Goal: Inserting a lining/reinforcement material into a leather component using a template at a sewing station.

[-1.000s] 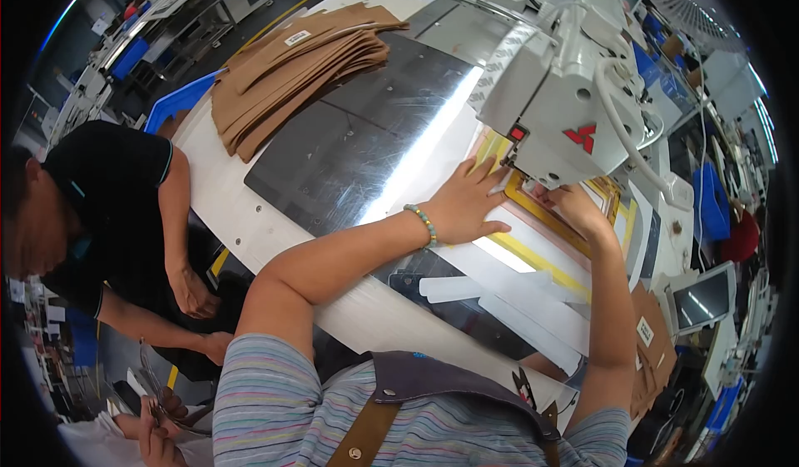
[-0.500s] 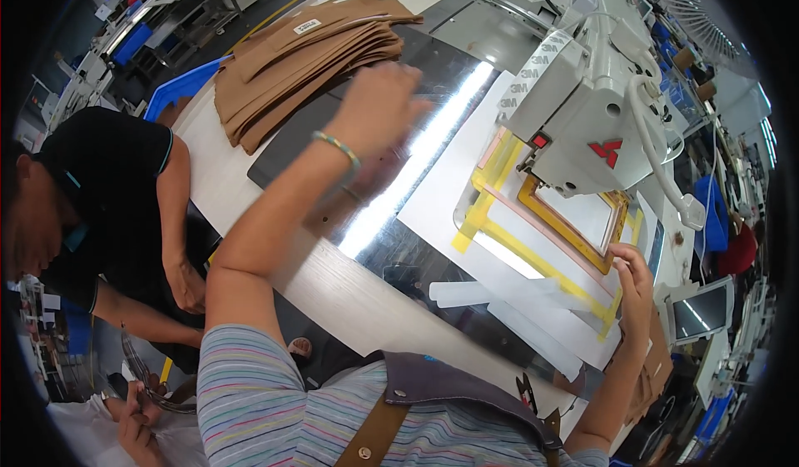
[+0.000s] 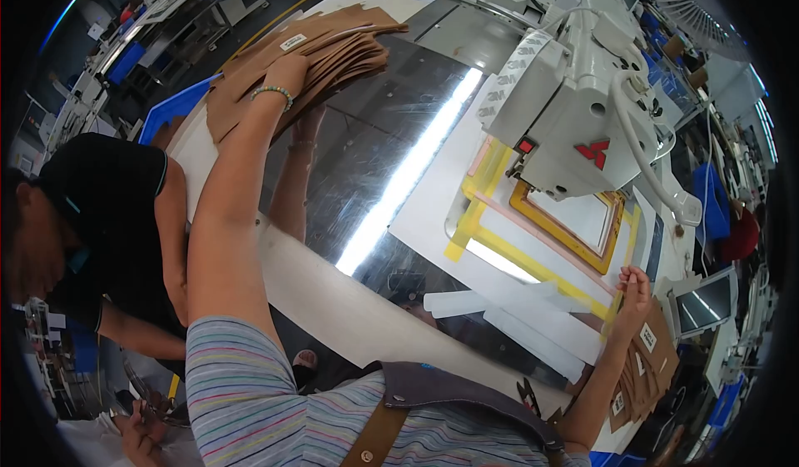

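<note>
Two bare hands stand well apart; the left hand (image 3: 288,71) is at the stack of brown pieces (image 3: 337,41) on the far left of the worktable (image 3: 325,309), laid over the stack's near left part, with the white label (image 3: 293,42) just beyond the knuckles; its fingers are hidden among the brown layers, so I cannot tell whether they are spread or pinching a piece. The stack's long axis slants from lower left to upper right, its layered edges fanned along the side facing the dark glossy plate (image 3: 366,167); the narrower end points to the upper right, away from the left hand.

The left arm reaches nearly straight forward, the beaded bracelet (image 3: 273,92) at its wrist; the right arm is bent, its forearm rising up and to the right from the lower edge. The right hand (image 3: 634,290) hovers or rests near the lower right corner of the amber frame (image 3: 556,235), beside the yellow tape (image 3: 541,280); its fingers are loosely curled, tips close together, and I cannot tell whether they grip anything; the frame's near edge slants from upper left to lower right, below the white machine head (image 3: 574,134).
</note>
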`<move>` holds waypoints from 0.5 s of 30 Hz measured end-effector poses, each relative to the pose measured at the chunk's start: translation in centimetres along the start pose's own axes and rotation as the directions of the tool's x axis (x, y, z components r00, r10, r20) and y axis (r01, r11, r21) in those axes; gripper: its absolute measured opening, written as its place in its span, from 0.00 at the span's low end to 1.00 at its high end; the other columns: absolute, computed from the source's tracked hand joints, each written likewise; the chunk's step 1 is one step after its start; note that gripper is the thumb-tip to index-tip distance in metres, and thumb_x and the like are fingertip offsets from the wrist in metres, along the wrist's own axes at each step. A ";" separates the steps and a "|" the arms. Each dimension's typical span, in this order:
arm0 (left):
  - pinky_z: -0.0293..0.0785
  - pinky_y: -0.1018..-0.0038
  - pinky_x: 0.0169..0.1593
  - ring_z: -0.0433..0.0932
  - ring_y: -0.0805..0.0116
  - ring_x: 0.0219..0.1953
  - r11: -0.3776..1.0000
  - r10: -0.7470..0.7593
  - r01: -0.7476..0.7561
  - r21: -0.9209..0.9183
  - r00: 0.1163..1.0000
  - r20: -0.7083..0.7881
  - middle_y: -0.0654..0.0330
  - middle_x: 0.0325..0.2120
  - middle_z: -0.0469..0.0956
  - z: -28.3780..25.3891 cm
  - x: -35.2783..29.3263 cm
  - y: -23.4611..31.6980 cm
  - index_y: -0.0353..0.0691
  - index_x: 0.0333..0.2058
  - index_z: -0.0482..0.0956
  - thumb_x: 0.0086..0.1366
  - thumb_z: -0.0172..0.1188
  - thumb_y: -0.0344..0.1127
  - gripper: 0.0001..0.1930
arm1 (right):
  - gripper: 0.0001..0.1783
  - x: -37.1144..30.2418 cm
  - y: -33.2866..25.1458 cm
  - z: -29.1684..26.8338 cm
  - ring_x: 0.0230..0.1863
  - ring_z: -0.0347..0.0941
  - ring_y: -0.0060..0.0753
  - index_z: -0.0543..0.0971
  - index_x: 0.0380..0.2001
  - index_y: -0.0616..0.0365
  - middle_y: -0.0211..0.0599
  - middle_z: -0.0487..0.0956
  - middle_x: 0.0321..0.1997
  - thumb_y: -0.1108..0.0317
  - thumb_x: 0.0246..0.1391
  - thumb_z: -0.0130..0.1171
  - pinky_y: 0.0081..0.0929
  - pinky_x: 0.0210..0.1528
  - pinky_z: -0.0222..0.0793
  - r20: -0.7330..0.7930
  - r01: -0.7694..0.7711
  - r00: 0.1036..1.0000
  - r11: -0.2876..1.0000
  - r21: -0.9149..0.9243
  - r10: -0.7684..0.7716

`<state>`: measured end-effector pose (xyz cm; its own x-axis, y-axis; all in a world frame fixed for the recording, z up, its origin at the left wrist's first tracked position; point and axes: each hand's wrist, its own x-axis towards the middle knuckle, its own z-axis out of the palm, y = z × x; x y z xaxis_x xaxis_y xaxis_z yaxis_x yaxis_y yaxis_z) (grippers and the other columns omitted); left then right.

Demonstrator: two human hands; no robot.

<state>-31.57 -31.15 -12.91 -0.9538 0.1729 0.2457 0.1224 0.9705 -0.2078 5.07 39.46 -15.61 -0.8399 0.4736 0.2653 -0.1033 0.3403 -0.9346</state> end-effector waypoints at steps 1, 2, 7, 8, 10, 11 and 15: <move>0.81 0.56 0.56 0.85 0.45 0.51 1.000 0.005 -0.005 0.001 1.000 -0.002 0.45 0.44 0.86 0.3 0.4 0.0 0.37 0.43 0.88 0.68 0.55 0.31 0.12 | 0.11 0.0 0.1 0.0 0.44 0.77 0.20 0.82 0.49 0.64 0.34 0.84 0.46 0.71 0.74 0.53 0.19 0.45 0.72 -0.005 -0.001 1.000 1.000 0.001 0.001; 0.81 0.58 0.56 0.85 0.46 0.51 0.996 -0.091 0.091 -0.008 0.996 0.021 0.46 0.44 0.86 0.6 0.7 -0.1 0.38 0.43 0.88 0.68 0.56 0.33 0.13 | 0.11 -0.1 0.1 0.0 0.43 0.76 0.19 0.82 0.49 0.64 0.33 0.84 0.45 0.71 0.74 0.53 0.19 0.45 0.71 -0.004 0.001 1.000 1.000 -0.014 -0.001; 0.85 0.60 0.49 0.88 0.52 0.42 0.965 -0.200 0.200 -0.172 0.980 0.018 0.50 0.40 0.88 2.2 3.5 -1.8 0.39 0.41 0.89 0.69 0.60 0.37 0.12 | 0.10 -0.2 0.6 -0.4 0.41 0.76 0.18 0.82 0.49 0.64 0.33 0.84 0.43 0.72 0.74 0.53 0.18 0.43 0.71 -0.021 0.008 1.000 1.000 -0.003 -0.008; 0.85 0.60 0.49 0.88 0.52 0.42 0.966 -0.199 0.198 -0.168 0.980 0.013 0.50 0.40 0.88 1.6 4.3 -3.1 0.39 0.41 0.89 0.69 0.60 0.37 0.12 | 0.10 -0.2 0.6 -0.4 0.41 0.75 0.18 0.82 0.49 0.64 0.32 0.84 0.43 0.71 0.74 0.54 0.18 0.43 0.70 -0.027 -0.005 1.000 1.000 -0.003 0.005; 0.85 0.66 0.42 0.87 0.63 0.34 0.441 -0.264 0.543 -0.715 0.840 0.475 0.57 0.34 0.87 -0.6 6.6 -6.5 0.41 0.39 0.89 0.72 0.60 0.39 0.12 | 0.10 -0.1 0.8 -0.2 0.40 0.75 0.18 0.82 0.49 0.64 0.32 0.84 0.43 0.71 0.74 0.54 0.18 0.43 0.70 -0.027 -0.020 0.999 1.000 0.011 0.020; 0.85 0.70 0.40 0.85 0.67 0.32 0.329 -0.277 0.489 -0.808 0.868 0.413 0.60 0.32 0.85 -2.6 7.4 -9.1 0.40 0.38 0.88 0.72 0.60 0.40 0.12 | 0.10 0.1 1.1 0.0 0.40 0.75 0.17 0.82 0.49 0.63 0.32 0.84 0.42 0.71 0.74 0.54 0.17 0.43 0.70 -0.014 -0.031 0.999 0.999 0.044 0.031; 0.84 0.70 0.40 0.85 0.68 0.33 0.553 -0.298 0.257 -0.793 0.949 0.099 0.60 0.33 0.86 -6.0 10.6 -7.8 0.36 0.37 0.87 0.71 0.63 0.40 0.12 | 0.10 0.1 1.0 -0.7 0.38 0.74 0.16 0.82 0.49 0.63 0.31 0.84 0.41 0.70 0.74 0.55 0.17 0.41 0.69 -0.048 -0.042 0.998 0.999 0.033 0.044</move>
<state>-41.01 -35.86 -2.96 -0.9693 -0.1419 0.2011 0.0403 0.7145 0.6985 5.29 40.44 -16.33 -0.8168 0.5267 0.2355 -0.0854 0.2933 -0.9522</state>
